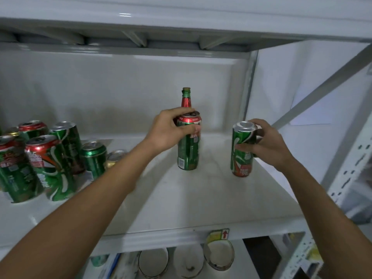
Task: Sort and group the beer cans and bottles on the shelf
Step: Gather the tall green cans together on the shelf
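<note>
My left hand grips the top of a tall green can with a red rim, standing upright mid-shelf. Right behind that can stands a green bottle with a red neck label. My right hand holds a green can with white swirls and a silver top from its right side, upright on the shelf. At the left stands a cluster of several green and red cans, some dented.
The grey upper shelf hangs low overhead. A perforated metal upright and a diagonal brace bound the right side. Below the shelf edge sit round containers and a yellow sticker.
</note>
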A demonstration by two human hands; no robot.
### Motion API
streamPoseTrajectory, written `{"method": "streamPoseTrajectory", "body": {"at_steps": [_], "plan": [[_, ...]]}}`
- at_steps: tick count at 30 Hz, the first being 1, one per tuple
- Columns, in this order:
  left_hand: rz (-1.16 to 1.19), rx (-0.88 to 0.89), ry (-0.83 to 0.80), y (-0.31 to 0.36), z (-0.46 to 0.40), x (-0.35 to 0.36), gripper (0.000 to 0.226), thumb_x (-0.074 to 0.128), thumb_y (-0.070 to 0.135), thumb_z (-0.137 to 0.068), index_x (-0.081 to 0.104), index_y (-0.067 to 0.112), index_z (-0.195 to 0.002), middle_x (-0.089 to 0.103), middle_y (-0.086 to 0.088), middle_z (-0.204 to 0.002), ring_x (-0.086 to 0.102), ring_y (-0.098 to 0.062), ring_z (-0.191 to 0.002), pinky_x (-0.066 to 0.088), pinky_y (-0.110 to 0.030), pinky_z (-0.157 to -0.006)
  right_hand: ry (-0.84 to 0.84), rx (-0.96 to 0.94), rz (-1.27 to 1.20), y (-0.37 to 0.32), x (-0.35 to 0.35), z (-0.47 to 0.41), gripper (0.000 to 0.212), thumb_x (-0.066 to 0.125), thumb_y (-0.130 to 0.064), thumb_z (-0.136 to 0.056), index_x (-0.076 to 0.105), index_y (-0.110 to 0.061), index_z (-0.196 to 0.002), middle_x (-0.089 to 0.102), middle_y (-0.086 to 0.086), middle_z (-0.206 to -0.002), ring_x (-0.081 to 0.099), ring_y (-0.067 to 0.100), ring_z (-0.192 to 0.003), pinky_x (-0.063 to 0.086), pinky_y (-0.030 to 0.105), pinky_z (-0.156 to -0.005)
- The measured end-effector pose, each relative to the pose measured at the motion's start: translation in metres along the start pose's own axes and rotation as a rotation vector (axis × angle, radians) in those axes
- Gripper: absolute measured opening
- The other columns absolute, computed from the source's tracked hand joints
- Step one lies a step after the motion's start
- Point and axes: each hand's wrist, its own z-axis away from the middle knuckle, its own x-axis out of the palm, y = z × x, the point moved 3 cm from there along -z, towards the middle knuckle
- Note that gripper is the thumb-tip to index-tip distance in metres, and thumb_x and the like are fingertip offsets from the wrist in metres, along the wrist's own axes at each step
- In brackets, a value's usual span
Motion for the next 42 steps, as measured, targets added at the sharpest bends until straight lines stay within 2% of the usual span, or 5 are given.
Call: {"method": "streamPoseTrajectory", "body": {"at_steps": [9, 15, 19, 28, 42], "plan": [[0.068, -0.029, -0.116, -0.002, -0.006, 0.102, 0.049, 0.089, 0.021, -0.077, 0.074, 0.019, -0.123, 0.075, 0.012, -0.112, 0.068, 0.005, -0.102, 0.058, -0.025, -0.094, 0.053, -0.014, 0.026, 0.027, -0.034, 0.014, 0.073, 0.096, -0.014, -0.062, 0.06, -0.028, -0.124, 0.07, -0.001, -0.115, 0.068, 0.02, -0.104, 0.06, 0.047, -0.089], [0.023, -0.015, -0.156, -0.004, -0.016, 0.123, 0.05, 0.087, 0.024, -0.079, 0.071, 0.024, -0.127, 0.068, 0.027, -0.101, 0.059, 0.024, -0.09, 0.047, -0.001, -0.079, 0.028, -0.029, 0.017, 0.033, -0.019, 0.009, 0.075, 0.095, -0.019, -0.065, 0.055, -0.03, -0.127, 0.069, -0.002, -0.116, 0.065, 0.012, -0.094, 0.054, 0.024, -0.078], [-0.016, -0.041, -0.125, -0.011, -0.026, 0.121, 0.054, 0.086, 0.025, -0.081, 0.068, 0.024, -0.132, 0.069, 0.017, -0.112, 0.059, 0.015, -0.094, 0.044, 0.003, -0.079, 0.037, -0.017, 0.007, 0.039, -0.011, 0.0, 0.078, 0.094, -0.019, -0.067, 0.053, -0.025, -0.134, 0.068, 0.001, -0.122, 0.065, 0.021, -0.106, 0.058, 0.038, -0.089], [-0.102, 0.048, -0.126, -0.009, -0.049, 0.122, 0.04, 0.084, 0.021, -0.083, 0.073, 0.017, -0.121, 0.074, 0.009, -0.108, 0.069, -0.014, -0.102, 0.057, -0.035, -0.094, 0.03, 0.003, 0.014, 0.041, 0.009, -0.037, 0.08, 0.094, -0.019, -0.067, 0.051, -0.022, -0.134, 0.066, -0.001, -0.124, 0.062, 0.021, -0.113, 0.058, 0.044, -0.093], [-0.088, -0.051, -0.092, -0.042, -0.092, 0.137, 0.047, 0.081, 0.023, -0.087, 0.067, 0.015, -0.131, 0.073, -0.002, -0.119, 0.068, -0.018, -0.107, 0.056, -0.036, -0.098, -0.01, 0.041, 0.008, 0.055, 0.029, -0.088, 0.084, 0.093, -0.022, -0.069, 0.045, -0.022, -0.138, 0.062, 0.002, -0.132, 0.057, 0.023, -0.124, 0.054, 0.045, -0.099]]}}
